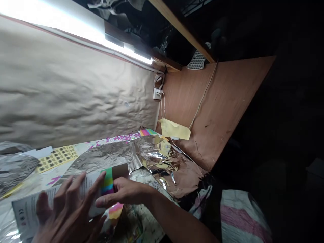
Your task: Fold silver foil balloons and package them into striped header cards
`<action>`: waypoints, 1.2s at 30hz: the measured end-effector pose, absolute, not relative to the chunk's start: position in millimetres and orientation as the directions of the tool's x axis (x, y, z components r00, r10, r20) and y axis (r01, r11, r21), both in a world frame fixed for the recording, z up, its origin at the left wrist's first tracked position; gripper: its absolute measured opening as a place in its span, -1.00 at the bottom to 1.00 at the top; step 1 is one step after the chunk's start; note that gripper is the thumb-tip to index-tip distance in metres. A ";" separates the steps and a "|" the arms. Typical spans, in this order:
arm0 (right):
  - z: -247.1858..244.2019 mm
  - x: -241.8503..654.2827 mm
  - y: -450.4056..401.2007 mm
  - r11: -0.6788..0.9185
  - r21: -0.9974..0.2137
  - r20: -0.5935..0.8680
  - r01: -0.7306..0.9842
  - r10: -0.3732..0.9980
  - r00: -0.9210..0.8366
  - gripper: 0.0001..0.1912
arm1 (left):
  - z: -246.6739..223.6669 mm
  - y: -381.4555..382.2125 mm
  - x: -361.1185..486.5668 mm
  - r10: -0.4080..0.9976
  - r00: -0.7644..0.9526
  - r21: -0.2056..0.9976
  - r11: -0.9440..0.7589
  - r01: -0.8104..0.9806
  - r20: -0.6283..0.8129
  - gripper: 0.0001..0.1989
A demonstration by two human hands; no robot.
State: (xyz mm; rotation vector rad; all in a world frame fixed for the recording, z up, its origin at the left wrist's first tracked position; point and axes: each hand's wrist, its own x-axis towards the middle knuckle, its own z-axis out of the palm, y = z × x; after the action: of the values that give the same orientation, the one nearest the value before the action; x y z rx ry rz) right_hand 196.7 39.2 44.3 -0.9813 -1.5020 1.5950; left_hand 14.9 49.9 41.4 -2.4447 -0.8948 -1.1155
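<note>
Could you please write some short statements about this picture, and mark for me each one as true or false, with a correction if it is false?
1. The left hand is spread over the printed box. True.
2. The right hand is far away from the box. False: it is at the box's end with the coloured stripes.
3. Crumpled shiny foil lies beyond the box. True.
4. The tube lamp is off. False: it is lit.
5. The sack has a green stripe. False: the stripe is pink.
</note>
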 end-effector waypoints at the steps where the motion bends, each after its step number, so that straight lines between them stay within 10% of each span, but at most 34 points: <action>1: 43.9 199.1 41.2 -0.017 -1.000 -0.012 -0.009 0.905 -0.426 -0.49 | 40.8 51.2 15.3 0.413 0.513 -0.057 -0.735 0.676 0.753 -0.05; 5: 62.5 221.8 43.2 0.125 -0.984 0.065 0.130 0.918 -0.390 -0.65 | 45.6 57.6 10.6 0.505 0.545 -0.043 -0.707 0.706 0.669 0.04; 10: 106.4 248.6 49.0 0.149 -0.965 0.028 0.214 0.876 -0.482 -0.61 | 63.2 60.7 -1.1 0.887 0.428 0.650 -0.431 0.626 0.176 -0.13; 13: 111.6 248.6 56.3 0.129 -0.958 -0.036 0.256 0.831 -0.555 -0.61 | 65.6 59.7 1.1 0.764 0.644 0.973 -0.105 0.205 -0.053 -0.21; 21: 87.1 241.7 60.9 -0.132 -0.948 -0.298 0.291 0.694 -0.655 -0.55 | 47.1 61.0 9.1 0.677 0.736 0.992 0.109 -0.062 -0.029 -0.47; 26: 89.4 236.1 49.4 0.267 -0.872 0.267 0.411 0.962 -0.059 -0.17 | 49.3 66.2 8.3 0.816 0.576 0.988 0.124 -0.087 -0.052 -0.51; 28: 80.4 233.6 48.2 0.244 -0.937 0.280 0.252 0.953 0.119 0.01 | 54.3 64.7 8.7 0.818 0.570 0.975 0.178 -0.136 -0.070 -0.49; 32: 55.9 224.6 47.7 -0.048 -0.975 0.000 -0.216 0.977 -0.215 -0.27 | 57.6 60.3 10.5 0.748 0.659 0.948 0.262 -0.178 -0.083 -0.49; 36: 41.5 215.7 45.7 -0.180 -0.944 -0.068 -0.278 0.927 -0.368 -0.39 | 45.6 64.2 11.9 0.804 0.582 0.951 0.261 -0.164 -0.120 -0.55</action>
State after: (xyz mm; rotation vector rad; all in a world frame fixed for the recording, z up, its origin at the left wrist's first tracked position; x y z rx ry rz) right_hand 215.7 45.7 41.5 -0.8676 -1.1544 1.6984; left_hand 11.9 64.2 45.6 -3.5546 -2.1920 -2.3170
